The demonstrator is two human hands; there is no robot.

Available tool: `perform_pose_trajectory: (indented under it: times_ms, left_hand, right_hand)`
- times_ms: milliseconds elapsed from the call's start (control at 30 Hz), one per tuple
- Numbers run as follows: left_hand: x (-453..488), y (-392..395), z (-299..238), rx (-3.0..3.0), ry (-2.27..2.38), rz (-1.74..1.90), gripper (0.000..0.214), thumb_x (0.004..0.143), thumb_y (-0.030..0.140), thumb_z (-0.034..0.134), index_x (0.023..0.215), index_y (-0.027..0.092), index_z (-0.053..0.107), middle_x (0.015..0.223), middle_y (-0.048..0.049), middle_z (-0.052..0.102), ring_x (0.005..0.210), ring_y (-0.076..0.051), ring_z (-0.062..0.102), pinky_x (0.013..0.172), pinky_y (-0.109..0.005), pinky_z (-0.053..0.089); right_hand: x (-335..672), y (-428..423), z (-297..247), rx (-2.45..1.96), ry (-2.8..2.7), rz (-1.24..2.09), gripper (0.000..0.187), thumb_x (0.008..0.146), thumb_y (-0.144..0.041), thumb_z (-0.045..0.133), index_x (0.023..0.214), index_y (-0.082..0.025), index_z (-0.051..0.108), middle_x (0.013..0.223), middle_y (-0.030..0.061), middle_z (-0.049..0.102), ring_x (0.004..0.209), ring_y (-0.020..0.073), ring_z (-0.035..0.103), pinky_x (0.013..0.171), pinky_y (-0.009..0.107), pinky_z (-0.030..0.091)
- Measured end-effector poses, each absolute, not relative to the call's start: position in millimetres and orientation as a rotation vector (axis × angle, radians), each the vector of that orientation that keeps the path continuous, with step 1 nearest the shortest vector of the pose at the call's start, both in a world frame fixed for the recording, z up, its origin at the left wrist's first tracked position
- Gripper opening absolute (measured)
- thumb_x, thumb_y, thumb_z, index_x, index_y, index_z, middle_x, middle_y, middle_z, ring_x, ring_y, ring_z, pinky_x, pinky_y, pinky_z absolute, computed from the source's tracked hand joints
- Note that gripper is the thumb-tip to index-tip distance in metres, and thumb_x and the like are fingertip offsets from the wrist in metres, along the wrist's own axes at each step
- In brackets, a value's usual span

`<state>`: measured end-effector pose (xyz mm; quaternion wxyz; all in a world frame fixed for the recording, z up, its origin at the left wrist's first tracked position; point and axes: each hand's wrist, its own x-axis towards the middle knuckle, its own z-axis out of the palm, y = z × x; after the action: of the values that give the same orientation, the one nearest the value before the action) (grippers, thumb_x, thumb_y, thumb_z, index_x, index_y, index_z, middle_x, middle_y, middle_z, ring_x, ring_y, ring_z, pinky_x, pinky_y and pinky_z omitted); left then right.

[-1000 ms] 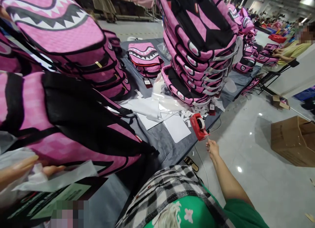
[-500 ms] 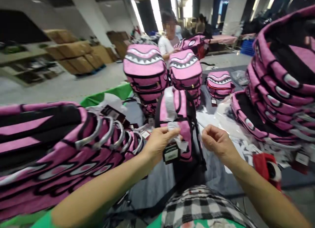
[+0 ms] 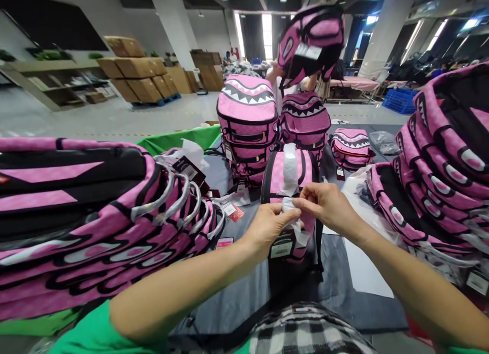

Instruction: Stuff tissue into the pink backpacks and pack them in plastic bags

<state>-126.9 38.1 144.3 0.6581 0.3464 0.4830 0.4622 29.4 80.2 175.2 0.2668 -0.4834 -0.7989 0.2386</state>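
A pink and black backpack (image 3: 304,166) stands in front of me, white wrapping round its top handle (image 3: 290,173). My left hand (image 3: 266,225) is closed, pinching a crumpled piece of white wrapping (image 3: 291,207) against the backpack's near side. My right hand (image 3: 329,205) has come in from the other side, its thumb and fingertips pressed together on the same white wrapping. Below my left fingers hangs a black tag with a white label (image 3: 281,249). What lies between the fingertips is partly hidden.
Stacked pink backpacks stand at left (image 3: 95,211), right (image 3: 451,175) and behind (image 3: 248,119). A flat pink bag (image 3: 351,146) and white paper (image 3: 367,265) lie on the grey table (image 3: 233,288). Across it, a person holds up a pink backpack (image 3: 313,41).
My right hand has moved left onto the white wrapping; my left hand keeps its pinch. The person opposite has lifted a backpack. The view has shifted.
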Motion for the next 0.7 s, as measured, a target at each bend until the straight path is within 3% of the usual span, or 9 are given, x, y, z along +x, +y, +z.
perform_pose_trajectory:
  times_ms: [167, 300, 367, 567, 700]
  left_hand:
    - [-129.5, 36.2, 144.3, 0.728, 1.021, 1.02, 0.054, 0.053, 0.061, 0.087, 0.063, 0.01, 0.072, 0.058, -0.0069, 0.07, 0.05, -0.014, 0.061, 0.053, -0.024, 0.047]
    - [-130.6, 36.4, 143.8, 0.661, 0.948, 1.058, 0.043, 0.054, 0.048, 0.091, 0.067, 0.011, 0.074, 0.059, -0.0058, 0.071, 0.051, -0.013, 0.062, 0.053, -0.022, 0.048]
    - [-130.5, 36.4, 143.2, 0.604, 0.912, 1.047, 0.037, 0.058, 0.041, 0.09, 0.07, 0.01, 0.074, 0.06, -0.0057, 0.072, 0.052, -0.014, 0.063, 0.055, -0.023, 0.051]
    - [-131.6, 37.4, 138.3, 0.434, 0.867, 1.029, 0.02, 0.074, 0.027, 0.083, 0.075, 0.01, 0.072, 0.06, -0.004, 0.071, 0.05, -0.012, 0.064, 0.056, -0.021, 0.054]
    - [-133.1, 37.0, 139.5, 0.422, 0.886, 1.014, 0.016, 0.083, 0.025, 0.077, 0.079, 0.011, 0.071, 0.061, -0.0047, 0.071, 0.05, -0.013, 0.065, 0.062, -0.023, 0.058]
  right_hand:
    - [33.3, 71.2, 173.4, -1.352, -2.115, 0.645, 0.024, 0.089, -0.035, 0.066, 0.071, -0.019, 0.062, 0.064, -0.0004, 0.064, 0.058, 0.0121, 0.055, 0.055, 0.024, 0.033]
    - [41.9, 61.4, 163.5, -1.156, -2.007, 0.957, 0.012, 0.091, -0.031, 0.055, 0.096, -0.02, 0.056, 0.068, -0.0014, 0.067, 0.06, 0.0141, 0.061, 0.058, 0.024, 0.041]
    - [42.5, 58.1, 158.5, -1.115, -1.94, 1.012, 0.017, 0.09, -0.03, 0.054, 0.104, -0.022, 0.047, 0.066, -0.0046, 0.066, 0.056, 0.0138, 0.06, 0.057, 0.023, 0.041]
    - [24.2, 58.8, 157.7, -1.21, -2.065, 0.811, 0.011, 0.09, -0.018, 0.052, 0.086, -0.023, 0.043, 0.063, -0.0043, 0.06, 0.052, 0.0123, 0.054, 0.055, 0.023, 0.034]
    - [12.1, 62.5, 164.2, -1.395, -2.187, 0.647, 0.012, 0.089, -0.012, 0.053, 0.092, -0.022, 0.048, 0.067, -0.0018, 0.059, 0.057, 0.0143, 0.055, 0.055, 0.024, 0.03]
